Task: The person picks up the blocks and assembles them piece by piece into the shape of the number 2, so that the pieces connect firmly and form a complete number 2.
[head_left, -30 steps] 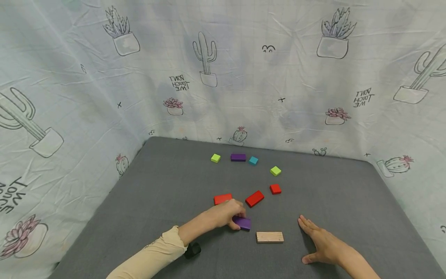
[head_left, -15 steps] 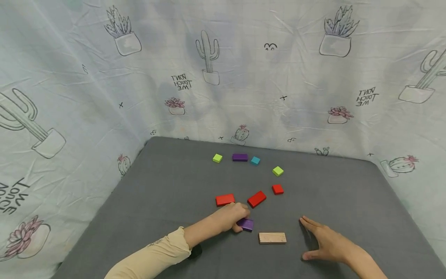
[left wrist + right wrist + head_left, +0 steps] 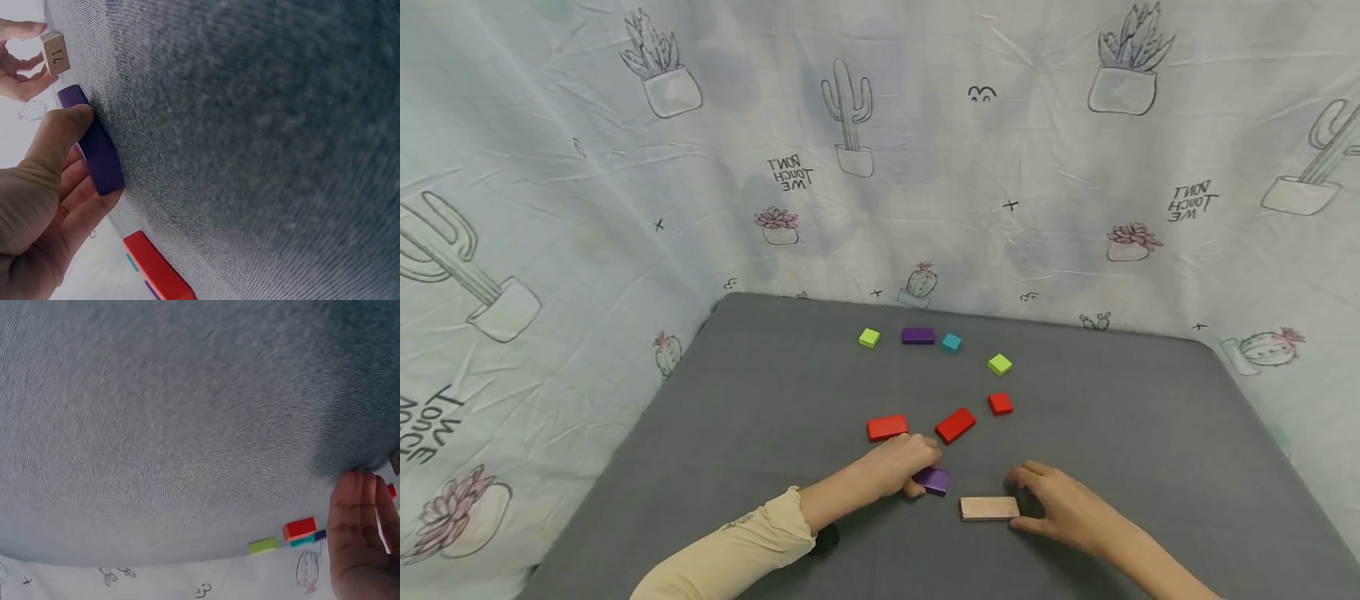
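Note:
My left hand (image 3: 901, 463) pinches a purple wooden block (image 3: 932, 481) lying on the grey table; in the left wrist view its thumb presses one long side of the purple block (image 3: 100, 156), with fingers on the other. To its right lies a plain wood-coloured block (image 3: 989, 509), whose end bears a dark mark in the left wrist view. My right hand (image 3: 1060, 507) is at this block's right end, thumb and fingers apart around it; a grip is not visible. The right wrist view shows the right hand (image 3: 359, 531) with fairly straight fingers and only a sliver of the wood-coloured block (image 3: 396, 462).
Beyond the hands lie a red block (image 3: 887, 427), a second red block (image 3: 956, 425) and a small red block (image 3: 1000, 404). Farther back are lime blocks (image 3: 1000, 364), a purple block (image 3: 918, 336) and a blue block (image 3: 952, 342). A patterned cloth (image 3: 925, 167) hangs behind the table.
My right hand has moved left to the end of the wood-coloured block. The left hand keeps its hold on the purple block, nearly still. The view has shifted slightly.

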Motion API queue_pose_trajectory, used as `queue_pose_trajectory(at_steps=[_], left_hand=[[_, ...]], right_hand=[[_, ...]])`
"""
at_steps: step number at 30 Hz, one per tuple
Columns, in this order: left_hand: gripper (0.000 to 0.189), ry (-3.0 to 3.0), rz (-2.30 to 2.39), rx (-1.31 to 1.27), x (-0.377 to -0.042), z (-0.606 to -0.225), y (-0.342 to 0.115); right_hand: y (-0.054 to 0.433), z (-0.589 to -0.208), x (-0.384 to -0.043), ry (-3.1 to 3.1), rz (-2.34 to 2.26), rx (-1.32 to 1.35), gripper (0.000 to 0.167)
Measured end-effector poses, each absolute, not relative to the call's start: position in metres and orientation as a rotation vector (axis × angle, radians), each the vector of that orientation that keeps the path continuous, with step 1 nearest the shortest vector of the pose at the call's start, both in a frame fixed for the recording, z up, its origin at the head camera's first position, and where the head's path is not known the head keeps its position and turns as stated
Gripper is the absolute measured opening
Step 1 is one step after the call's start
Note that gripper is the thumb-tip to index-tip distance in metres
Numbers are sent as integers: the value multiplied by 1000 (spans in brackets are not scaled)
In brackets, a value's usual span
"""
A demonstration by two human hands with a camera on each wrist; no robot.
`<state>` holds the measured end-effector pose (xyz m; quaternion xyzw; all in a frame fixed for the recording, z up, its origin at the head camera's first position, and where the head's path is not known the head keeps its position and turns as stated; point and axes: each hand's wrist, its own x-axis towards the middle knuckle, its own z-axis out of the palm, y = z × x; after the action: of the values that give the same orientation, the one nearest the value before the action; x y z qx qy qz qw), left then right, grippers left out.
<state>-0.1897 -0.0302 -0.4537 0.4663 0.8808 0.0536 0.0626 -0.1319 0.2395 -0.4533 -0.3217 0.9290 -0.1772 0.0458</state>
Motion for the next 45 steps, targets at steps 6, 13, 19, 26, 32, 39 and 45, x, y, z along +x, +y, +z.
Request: queue_pose_trajectory(at_steps=[6, 13, 19, 26, 32, 39, 45], left_hand=[[24, 2677, 161, 1421, -189, -455, -30], [23, 2674, 169, 1429, -189, -456, -29], [22, 2660, 174, 1410, -189, -454, -28], [24, 2682, 166, 1408, -189, -454, -31], [25, 2695, 213, 1447, -189, -456, -35], [27, 2702, 218, 1485, -192, -463, -36], [24, 2687, 204, 1421, -189, -458, -33]], right_hand=[[237, -460, -135, 2830, -534, -1134, 35], [235, -465, -139, 2712, -796, -1365, 23], [252, -461, -142, 2714, -979, -1416, 29], [276, -454, -145, 2849, -967, -1395, 34], [286, -454, -146, 2904, -944, -1368, 34], [290, -455, -146, 2918, -959, -1300, 32], [285, -454, -145, 2903, -954, -1242, 28]])
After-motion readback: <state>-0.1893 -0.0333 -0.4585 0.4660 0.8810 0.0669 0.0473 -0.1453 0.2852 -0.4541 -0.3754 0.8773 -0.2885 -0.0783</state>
